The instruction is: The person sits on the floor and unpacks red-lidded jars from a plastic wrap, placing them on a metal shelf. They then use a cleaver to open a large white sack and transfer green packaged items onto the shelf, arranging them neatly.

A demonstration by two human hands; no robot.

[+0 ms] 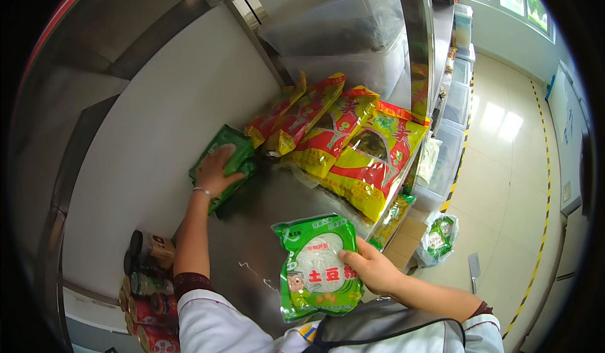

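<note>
My right hand (373, 265) grips the right edge of a green plastic packet of white noodles (321, 268), held in front of me with its printed face up. My left hand (216, 171) lies on another green packet (238, 152) at the back of the metal shelf (246, 244), beside the white wall panel. That hand's fingers are spread over the packet, and the packet's underside is hidden. Just right of it, several yellow and red plastic bags (373, 154) lean on one another in a row.
Jars and red cans (153, 301) stand at the lower left. Clear plastic bins (340, 36) sit behind the yellow bags, and more bins (453, 102) line the aisle. On the tiled floor are a white bag with green packets (437, 239) and a dustpan-like flat tool (474, 265). A metal post (418, 46) rises nearby.
</note>
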